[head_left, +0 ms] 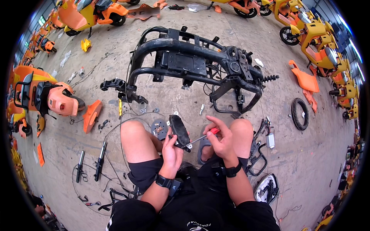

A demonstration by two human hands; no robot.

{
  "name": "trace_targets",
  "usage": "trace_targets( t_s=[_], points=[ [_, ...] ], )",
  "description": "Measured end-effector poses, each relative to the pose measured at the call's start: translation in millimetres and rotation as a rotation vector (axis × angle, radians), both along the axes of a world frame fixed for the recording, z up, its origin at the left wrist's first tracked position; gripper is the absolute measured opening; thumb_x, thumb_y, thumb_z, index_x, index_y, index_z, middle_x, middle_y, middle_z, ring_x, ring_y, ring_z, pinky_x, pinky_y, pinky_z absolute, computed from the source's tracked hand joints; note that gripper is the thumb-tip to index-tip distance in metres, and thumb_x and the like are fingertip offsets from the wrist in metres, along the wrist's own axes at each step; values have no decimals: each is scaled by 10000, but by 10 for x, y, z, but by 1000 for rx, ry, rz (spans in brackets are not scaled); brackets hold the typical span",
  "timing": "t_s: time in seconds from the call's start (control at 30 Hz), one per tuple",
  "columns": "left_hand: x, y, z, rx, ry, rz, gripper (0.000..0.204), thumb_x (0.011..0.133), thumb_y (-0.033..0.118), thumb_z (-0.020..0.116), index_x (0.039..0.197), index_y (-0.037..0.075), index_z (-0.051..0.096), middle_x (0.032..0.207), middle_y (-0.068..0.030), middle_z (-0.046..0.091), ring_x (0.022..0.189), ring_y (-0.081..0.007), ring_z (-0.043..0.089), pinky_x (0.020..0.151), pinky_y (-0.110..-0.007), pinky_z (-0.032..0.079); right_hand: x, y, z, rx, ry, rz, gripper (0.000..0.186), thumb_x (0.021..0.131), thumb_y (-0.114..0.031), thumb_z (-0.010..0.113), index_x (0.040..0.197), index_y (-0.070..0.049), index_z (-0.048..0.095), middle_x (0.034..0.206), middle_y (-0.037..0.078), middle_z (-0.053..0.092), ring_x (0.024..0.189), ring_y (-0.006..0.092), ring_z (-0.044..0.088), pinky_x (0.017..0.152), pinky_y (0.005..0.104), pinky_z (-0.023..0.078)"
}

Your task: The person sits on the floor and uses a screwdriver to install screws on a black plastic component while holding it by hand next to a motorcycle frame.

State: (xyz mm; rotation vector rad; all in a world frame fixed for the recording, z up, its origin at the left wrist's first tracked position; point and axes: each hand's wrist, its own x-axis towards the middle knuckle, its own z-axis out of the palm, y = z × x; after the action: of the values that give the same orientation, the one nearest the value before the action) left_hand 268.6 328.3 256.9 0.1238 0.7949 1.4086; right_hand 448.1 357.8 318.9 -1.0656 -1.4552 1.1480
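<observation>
Between my knees, my left hand (pixel 172 150) grips an oblong black part (pixel 179 131) with small light mounting tabs at its ends; what the part is I cannot make out. My right hand (pixel 220 139) is closed on a screwdriver (pixel 214 131) with a red handle. Its metal shaft slants down to the left, and the tip is at the lower end of the black part, by a tab. Just beyond my hands, a bare black scooter frame (pixel 185 61) lies on the concrete floor. Grey clogs (pixel 158 129) show between my legs.
Two shock absorbers (pixel 101 161) and loose cables lie at my left. A tyre (pixel 300 114), an orange panel (pixel 304 77) and a silver box (pixel 270 140) are at my right, with a white-rimmed shell (pixel 266 188) nearer. Orange and yellow scooters (pixel 61 101) stand around.
</observation>
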Motion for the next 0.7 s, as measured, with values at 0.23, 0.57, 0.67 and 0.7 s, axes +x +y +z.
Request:
trace_targets(
  t_s=[0.23,0.57,0.67,0.7],
  points=[
    [8,1,1,-11,-10,12,508,978,74,378,1478,58,289,1294,-171,535,1136,-354,585,890,-512,515,-16,-3,-10,-3,74,-40,443,877,-1,544,1318,6,515,876,65,604,771,99,568,702,220,483],
    [-8,-2,91,63,-121,-46,558,1007,87,358,1523,59,148,1352,-192,481,1194,-359,547,911,-543,509,-6,-11,-191,-66,20,-144,288,906,-31,568,1189,-21,617,677,-17,529,609,57,479,576,218,416],
    [2,-17,153,67,-149,-28,559,1007,89,369,1522,50,156,1374,-188,467,1201,-358,542,952,-535,487,-180,-45,-8,-55,-135,-78,217,871,-55,649,1084,-50,687,605,-37,508,527,42,441,493,218,365],
    [10,-19,165,65,-157,-21,559,1007,89,373,1521,45,160,1383,-187,461,1203,-358,540,969,-528,478,-206,-40,-23,4,-172,-26,195,855,-58,671,1048,-57,704,583,-39,499,509,39,432,473,223,351]
  ],
)
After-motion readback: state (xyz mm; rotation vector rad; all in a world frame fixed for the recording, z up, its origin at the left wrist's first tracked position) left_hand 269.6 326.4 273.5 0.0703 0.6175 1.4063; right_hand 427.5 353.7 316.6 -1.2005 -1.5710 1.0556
